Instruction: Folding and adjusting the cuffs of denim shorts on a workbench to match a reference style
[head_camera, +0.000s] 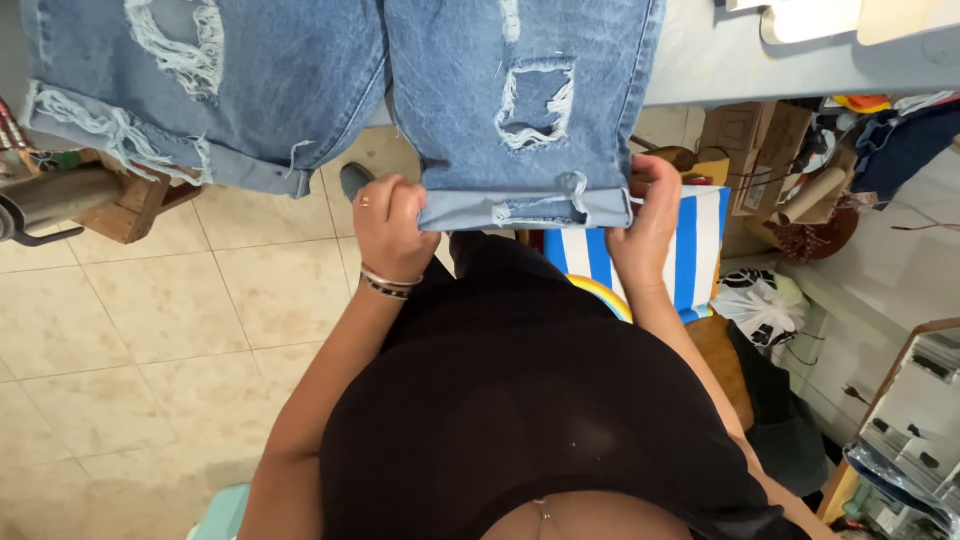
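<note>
Basically both grips, left hand (388, 228) & right hand (648, 222), pinch ripped blue denim shorts (520, 110) w/ cuffed hem.

tiled floor (150, 330), striped cloth (700, 250), cardboard box (755, 135)

Faded blue denim shorts (400, 90) with frayed white rips hang off a pale grey-blue surface (720, 60), their cuff (525, 208) a lighter blue. Below: a black top (520, 400), a blue-and-white striped cloth (695, 250), beige floor tiles (150, 330) and brown cardboard boxes (755, 140).
</note>
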